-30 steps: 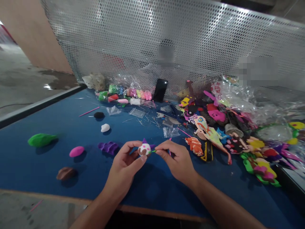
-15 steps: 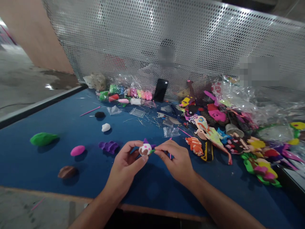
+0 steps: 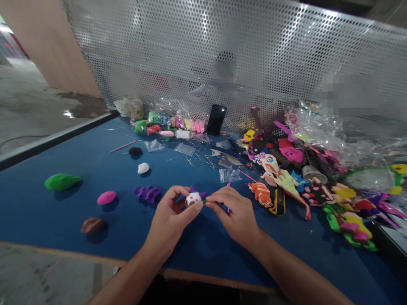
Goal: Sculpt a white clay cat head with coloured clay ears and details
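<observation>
My left hand (image 3: 173,212) is closed around a small clay figure (image 3: 193,198), its thumb along the lower side. The figure is white with pink dots, a brown patch and purple pointed parts on top. My right hand (image 3: 233,212) pinches a thin bit of green clay (image 3: 204,201) against the figure's right side. A pink stick (image 3: 228,208) shows above and below my right fingers; whether they hold it I cannot tell. Left of my hands lie lumps of purple clay (image 3: 148,194), pink clay (image 3: 106,197), brown clay (image 3: 93,225), white clay (image 3: 143,168) and green clay (image 3: 62,181).
Black clay (image 3: 135,151) and a pink tool (image 3: 122,146) lie farther back on the blue table (image 3: 79,148). A phone (image 3: 216,119) leans on the perforated metal panel (image 3: 178,51). Wrapped clay bars (image 3: 178,123) stand behind. Finished clay figures (image 3: 280,169) and plastic bags (image 3: 327,127) crowd the right.
The figure has tipped slightly in my left hand, and my left thumb covers more of its lower side. My right hand keeps its pinch at the green clay. The view has shifted slightly.
</observation>
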Demonstrator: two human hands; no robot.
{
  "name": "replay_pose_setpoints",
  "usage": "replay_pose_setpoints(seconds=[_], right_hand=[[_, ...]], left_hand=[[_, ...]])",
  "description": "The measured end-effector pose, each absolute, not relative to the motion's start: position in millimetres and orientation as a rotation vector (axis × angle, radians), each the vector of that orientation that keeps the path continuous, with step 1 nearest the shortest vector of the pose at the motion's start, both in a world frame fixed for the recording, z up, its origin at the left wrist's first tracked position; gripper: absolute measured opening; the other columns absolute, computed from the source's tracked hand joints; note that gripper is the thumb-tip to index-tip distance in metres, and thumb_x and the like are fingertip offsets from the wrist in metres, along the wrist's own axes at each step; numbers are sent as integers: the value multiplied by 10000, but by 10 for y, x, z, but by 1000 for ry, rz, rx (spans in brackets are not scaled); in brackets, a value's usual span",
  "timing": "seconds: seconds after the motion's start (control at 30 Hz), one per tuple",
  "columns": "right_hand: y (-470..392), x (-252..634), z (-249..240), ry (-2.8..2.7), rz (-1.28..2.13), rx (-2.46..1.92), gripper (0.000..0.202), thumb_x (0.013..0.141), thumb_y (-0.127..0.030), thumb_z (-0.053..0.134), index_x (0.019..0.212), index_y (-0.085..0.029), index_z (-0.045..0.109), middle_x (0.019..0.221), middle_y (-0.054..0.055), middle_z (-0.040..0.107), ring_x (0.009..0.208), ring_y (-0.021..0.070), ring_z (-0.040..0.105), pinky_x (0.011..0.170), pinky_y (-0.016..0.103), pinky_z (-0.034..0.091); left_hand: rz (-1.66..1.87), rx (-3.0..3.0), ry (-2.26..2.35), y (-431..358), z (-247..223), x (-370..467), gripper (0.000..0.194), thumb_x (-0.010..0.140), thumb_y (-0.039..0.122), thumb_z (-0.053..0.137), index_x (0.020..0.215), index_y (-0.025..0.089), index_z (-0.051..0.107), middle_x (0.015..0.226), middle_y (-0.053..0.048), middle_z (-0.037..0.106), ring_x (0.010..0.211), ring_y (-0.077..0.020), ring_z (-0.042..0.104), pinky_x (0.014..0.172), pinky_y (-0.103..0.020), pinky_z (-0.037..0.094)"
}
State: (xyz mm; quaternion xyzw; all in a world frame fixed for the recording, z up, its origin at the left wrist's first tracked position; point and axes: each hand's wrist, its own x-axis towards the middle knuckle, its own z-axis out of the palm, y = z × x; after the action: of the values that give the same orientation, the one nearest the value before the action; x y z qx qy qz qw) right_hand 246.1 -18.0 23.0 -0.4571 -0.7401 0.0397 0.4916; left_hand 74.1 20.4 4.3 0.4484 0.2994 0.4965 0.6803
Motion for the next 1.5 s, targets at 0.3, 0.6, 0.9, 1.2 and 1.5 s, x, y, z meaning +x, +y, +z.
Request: replay_pose_setpoints(seconds=[0.3, 0.6, 0.9, 1.2, 1.5], right_hand=[[-182, 2469, 242, -1785, 155, -1108, 63, 885, -281, 722, 940, -252, 715, 839, 13, 764, 787, 187, 691, 750, 338, 544], [-189, 2527, 238, -1645, 418, -1223, 163, 979, -292, 545, 1006, -232, 694, 847, 21, 730, 761, 159, 682, 681, 289, 526], [-183, 2490, 265, -1800, 378, -1111, 60, 899, -264, 677, 920, -226, 719, 836, 30, 691, 754, 156, 640, 681, 291, 529], [-186, 2525, 266, -1798, 433, -1115, 103, 898, -298, 679, 956, -222, 717, 853, 32, 700, 757, 155, 634, 673, 281, 518], [-111, 2592, 188, -1731, 359, -1319, 124, 937, -296, 590, 965, -224, 687, 836, 25, 678, 704, 154, 601, 667, 297, 497]], left_hand=[[1130, 1039, 722, 198, 52, 745, 290, 791, 264, 785, 961, 211, 557, 935, 19, 571, 816, -100, 562, 764, -238, 524], [1104, 882, 687, 172, 152, 752, 286, 783, 235, 789, 923, 202, 542, 915, 19, 570, 842, -126, 619, 839, -318, 574], [1063, 815, 603, 164, 144, 743, 273, 764, 192, 798, 936, 208, 587, 916, 21, 536, 816, -101, 574, 765, -265, 596], [1046, 806, 583, 160, 140, 726, 288, 760, 198, 808, 954, 211, 596, 934, 20, 550, 836, -107, 579, 778, -288, 607], [1110, 570, 596, 234, 162, 712, 165, 838, 299, 738, 869, 168, 644, 828, 0, 620, 817, -118, 623, 898, -348, 584]])
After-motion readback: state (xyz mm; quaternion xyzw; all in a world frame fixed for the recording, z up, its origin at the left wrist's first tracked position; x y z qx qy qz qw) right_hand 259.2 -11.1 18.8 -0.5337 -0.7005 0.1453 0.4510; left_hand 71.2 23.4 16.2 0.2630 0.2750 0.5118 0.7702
